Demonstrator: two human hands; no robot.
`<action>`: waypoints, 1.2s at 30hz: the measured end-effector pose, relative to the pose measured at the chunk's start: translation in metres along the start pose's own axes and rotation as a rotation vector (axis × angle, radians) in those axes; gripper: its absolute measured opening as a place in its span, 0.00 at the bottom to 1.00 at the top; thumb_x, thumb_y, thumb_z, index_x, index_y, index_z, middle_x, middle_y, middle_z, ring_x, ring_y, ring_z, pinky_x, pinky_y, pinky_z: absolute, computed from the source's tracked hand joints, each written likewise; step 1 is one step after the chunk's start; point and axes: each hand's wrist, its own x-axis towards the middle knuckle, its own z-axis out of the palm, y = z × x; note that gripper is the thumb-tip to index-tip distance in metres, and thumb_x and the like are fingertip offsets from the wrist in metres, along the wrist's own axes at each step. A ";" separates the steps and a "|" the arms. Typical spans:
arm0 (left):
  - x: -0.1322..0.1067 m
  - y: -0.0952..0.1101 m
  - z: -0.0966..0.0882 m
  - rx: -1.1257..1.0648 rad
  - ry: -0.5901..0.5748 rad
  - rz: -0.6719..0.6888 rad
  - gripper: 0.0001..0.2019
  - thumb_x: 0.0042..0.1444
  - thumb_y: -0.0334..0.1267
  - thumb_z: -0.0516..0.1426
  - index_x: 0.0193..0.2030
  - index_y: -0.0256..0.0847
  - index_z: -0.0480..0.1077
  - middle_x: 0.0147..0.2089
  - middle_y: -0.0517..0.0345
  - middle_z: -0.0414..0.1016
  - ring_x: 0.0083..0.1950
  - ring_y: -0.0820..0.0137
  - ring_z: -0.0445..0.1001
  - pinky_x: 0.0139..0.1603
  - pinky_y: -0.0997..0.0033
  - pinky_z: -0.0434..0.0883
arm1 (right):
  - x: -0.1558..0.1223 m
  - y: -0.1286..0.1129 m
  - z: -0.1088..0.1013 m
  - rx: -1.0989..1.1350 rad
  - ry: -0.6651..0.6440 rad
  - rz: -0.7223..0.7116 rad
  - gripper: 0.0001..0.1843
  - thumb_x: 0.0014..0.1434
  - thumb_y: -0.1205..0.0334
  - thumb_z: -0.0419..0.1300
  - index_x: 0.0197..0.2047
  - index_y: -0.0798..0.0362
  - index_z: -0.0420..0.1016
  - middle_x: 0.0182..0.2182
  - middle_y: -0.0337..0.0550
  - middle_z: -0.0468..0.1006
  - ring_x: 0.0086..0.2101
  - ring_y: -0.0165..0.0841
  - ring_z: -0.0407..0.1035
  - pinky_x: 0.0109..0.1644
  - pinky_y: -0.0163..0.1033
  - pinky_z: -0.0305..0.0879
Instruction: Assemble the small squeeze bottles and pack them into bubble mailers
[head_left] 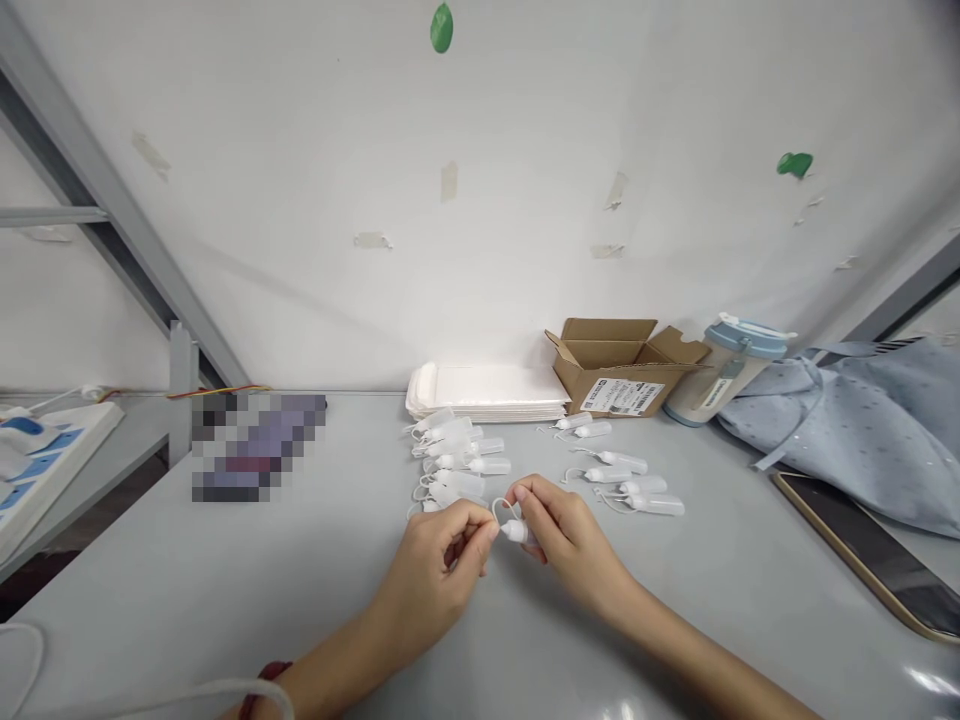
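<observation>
In front of me, my right hand (559, 525) is closed around a small white squeeze bottle (516, 531), its pointed tip facing left. A thin white cord (504, 503) loops up from the bottle toward my left hand (446, 560). The fingertips of that hand are pinched together at the cord's end, right by the bottle tip; what exactly sits between them is partly hidden. Just beyond my hands lies a cluster of similar small bottles (489, 466) with cord loops. To the right, several more corded bottles (652, 503) lie in loose rows.
A stack of white padded envelopes (495, 393) and an open cardboard box (611, 375) stand against the wall. A large tumbler (724, 370), a blue cloth bag (855, 420) and a phone (862, 550) are on the right. A pixelated item (262, 447) lies left; a power strip (52, 465) is farther left.
</observation>
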 end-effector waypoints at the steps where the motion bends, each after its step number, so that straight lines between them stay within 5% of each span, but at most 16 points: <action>1: 0.000 0.000 0.000 0.002 -0.007 0.000 0.11 0.59 0.38 0.48 0.28 0.39 0.65 0.19 0.64 0.62 0.21 0.76 0.59 0.22 0.77 0.57 | 0.000 0.000 0.000 -0.005 0.000 -0.003 0.17 0.64 0.51 0.43 0.33 0.53 0.64 0.15 0.30 0.57 0.18 0.26 0.54 0.23 0.30 0.51; 10: 0.008 0.004 -0.011 0.017 -0.065 -0.041 0.13 0.58 0.41 0.51 0.26 0.39 0.67 0.20 0.63 0.64 0.22 0.76 0.59 0.25 0.76 0.58 | 0.003 -0.008 -0.022 -0.269 -0.017 -0.161 0.17 0.64 0.49 0.44 0.39 0.52 0.66 0.16 0.34 0.67 0.19 0.29 0.61 0.25 0.32 0.54; 15: 0.019 -0.005 -0.032 -0.004 0.131 -0.166 0.14 0.56 0.46 0.52 0.26 0.39 0.66 0.23 0.63 0.66 0.22 0.76 0.61 0.23 0.77 0.59 | 0.022 0.004 -0.070 -0.656 0.280 -0.203 0.14 0.62 0.52 0.46 0.35 0.51 0.67 0.17 0.37 0.69 0.18 0.29 0.61 0.25 0.34 0.53; 18: 0.026 -0.015 -0.042 -0.019 0.235 -0.236 0.13 0.54 0.47 0.54 0.34 0.38 0.67 0.23 0.63 0.68 0.23 0.74 0.64 0.24 0.76 0.61 | 0.031 0.019 -0.095 -0.857 0.338 -0.153 0.12 0.60 0.56 0.49 0.34 0.51 0.69 0.20 0.39 0.73 0.21 0.32 0.64 0.26 0.34 0.52; 21: 0.030 -0.020 -0.046 -0.056 0.431 -0.237 0.19 0.52 0.46 0.56 0.47 0.39 0.62 0.24 0.66 0.68 0.27 0.72 0.68 0.28 0.75 0.63 | 0.035 0.031 -0.111 -0.910 0.347 -0.111 0.10 0.59 0.59 0.49 0.33 0.52 0.70 0.26 0.42 0.76 0.26 0.34 0.68 0.28 0.35 0.55; 24: 0.031 -0.019 -0.048 -0.108 0.541 -0.225 0.21 0.53 0.45 0.55 0.51 0.41 0.58 0.22 0.70 0.63 0.24 0.74 0.64 0.27 0.76 0.61 | 0.036 0.036 -0.119 -0.911 0.376 -0.111 0.09 0.58 0.62 0.50 0.33 0.52 0.70 0.30 0.44 0.77 0.29 0.35 0.69 0.31 0.36 0.57; 36: 0.024 -0.012 -0.036 -0.126 0.425 -0.180 0.15 0.55 0.43 0.53 0.48 0.42 0.60 0.24 0.67 0.65 0.25 0.73 0.64 0.26 0.75 0.61 | 0.036 0.035 -0.127 -0.946 0.171 0.046 0.13 0.56 0.72 0.48 0.37 0.54 0.73 0.35 0.44 0.78 0.36 0.34 0.70 0.37 0.34 0.61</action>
